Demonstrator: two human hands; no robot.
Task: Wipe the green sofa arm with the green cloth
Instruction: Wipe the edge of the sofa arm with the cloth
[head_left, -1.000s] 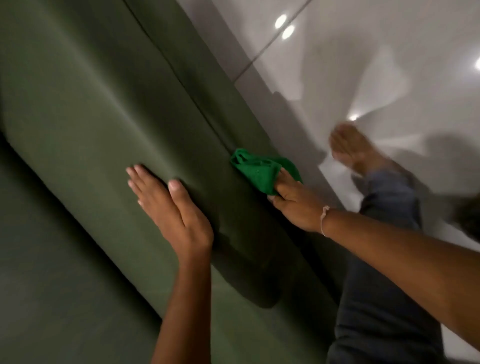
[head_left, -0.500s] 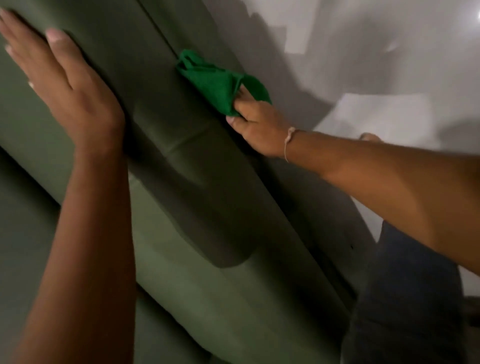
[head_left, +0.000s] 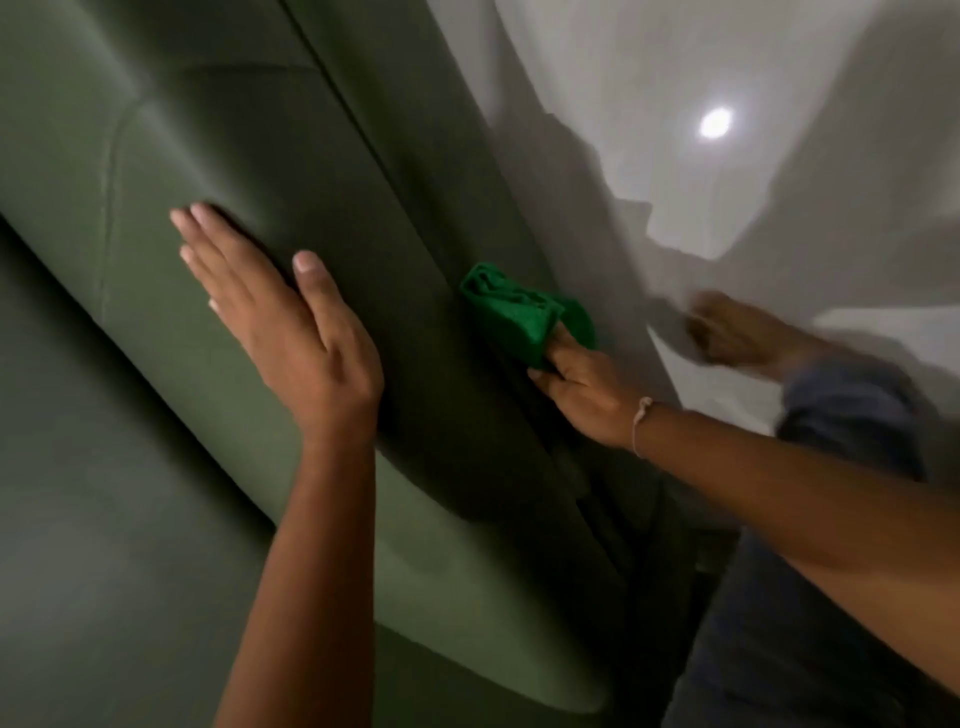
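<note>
The green sofa arm (head_left: 218, 156) runs diagonally from upper left to lower right. My left hand (head_left: 291, 322) lies flat on its rounded top, fingers stretched out, holding nothing. My right hand (head_left: 582, 389) grips the bunched bright green cloth (head_left: 514, 312) and presses it against the arm's darker outer side, near a seam. A thin bracelet sits on my right wrist.
The sofa seat (head_left: 78, 519) lies at lower left. Glossy white floor tiles (head_left: 727, 234) with light reflections fill the upper right. My bare foot (head_left: 737, 332) and blue trouser leg (head_left: 852, 410) are beside the sofa's outer side.
The view shifted, so both hands sit lower and more central in the frame. The cloth has slid along the arm's outer side. My foot is back in view, blurred.
</note>
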